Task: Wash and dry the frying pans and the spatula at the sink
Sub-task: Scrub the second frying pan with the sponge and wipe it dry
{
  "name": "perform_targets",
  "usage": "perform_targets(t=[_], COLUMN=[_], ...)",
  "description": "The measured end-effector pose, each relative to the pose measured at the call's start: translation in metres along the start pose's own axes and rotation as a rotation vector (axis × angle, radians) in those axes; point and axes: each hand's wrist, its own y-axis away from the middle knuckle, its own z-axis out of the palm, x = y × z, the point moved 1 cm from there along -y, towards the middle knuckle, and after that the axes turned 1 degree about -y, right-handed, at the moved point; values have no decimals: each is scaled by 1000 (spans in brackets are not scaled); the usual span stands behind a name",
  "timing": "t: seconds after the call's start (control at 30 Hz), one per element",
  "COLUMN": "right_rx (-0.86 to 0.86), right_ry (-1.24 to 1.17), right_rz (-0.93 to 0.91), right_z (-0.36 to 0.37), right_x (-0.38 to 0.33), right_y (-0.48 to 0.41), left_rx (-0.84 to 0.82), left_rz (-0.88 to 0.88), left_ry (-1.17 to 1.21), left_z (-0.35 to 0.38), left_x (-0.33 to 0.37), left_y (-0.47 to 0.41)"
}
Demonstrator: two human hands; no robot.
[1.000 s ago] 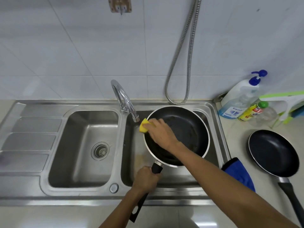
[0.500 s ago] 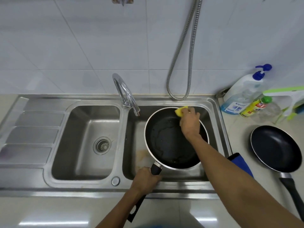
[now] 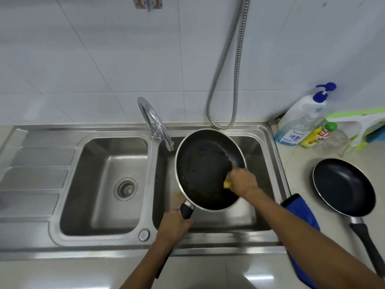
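Two pans show. The first pan point(image 3: 204, 170) is tilted over the right basin of the sink point(image 3: 208, 249). The left hand point(image 3: 174, 226) has its grip clenched on the handle point(image 3: 186, 211), and the right hand point(image 3: 243, 181) holds a yellow sponge point(image 3: 227, 184) in its grip at the pan's 4 o'clock. The step is scrubbing; the next move probably calls for rinsing.

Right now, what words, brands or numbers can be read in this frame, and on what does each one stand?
"Kassa": on the blue label of the pump bottle by the wall.
Yellow bottle with the green cap: its label has printing, too blurred to read.
No other readable text shows.
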Motion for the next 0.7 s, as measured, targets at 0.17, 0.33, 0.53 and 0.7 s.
perform_targets(t=[0.17, 0.33, 0.53, 0.7], right_rx=[302, 343, 24, -87], right_ry=[-364, -644, -611, -612], right_rz=[146, -118, -287, 267], right_z=[-34, -53, 26, 39], right_x=[-17, -105, -83, -23], right_y=[-65, -55, 14, -17], left_rx=[34, 76, 214, 214], left_rz=[9, -17, -32, 4], left_ry=[-41, -51, -140, -328], left_z=[8, 8, 6, 14], left_x=[6, 10, 4, 8], left_y=[5, 1, 1, 11])
